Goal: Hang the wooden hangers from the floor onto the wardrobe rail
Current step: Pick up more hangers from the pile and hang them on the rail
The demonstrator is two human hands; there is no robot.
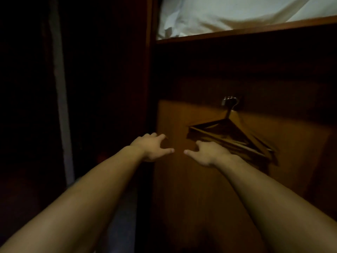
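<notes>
Both my left hand [152,147] and right hand [209,154] reach out open and empty. The wooden hangers [231,137] lie stacked just beyond my right fingers; I should gather them by the hooks [230,103] together.

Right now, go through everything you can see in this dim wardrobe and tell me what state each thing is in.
Brown wooden hangers: several bunched together, metal hooks up in shadow; the rail itself cannot be made out.
Left hand: open, fingers spread, holding nothing.
Right hand: open, empty, just in front of the hangers.
White crumpled fabric: lying loose on the wooden shelf above.
</notes>
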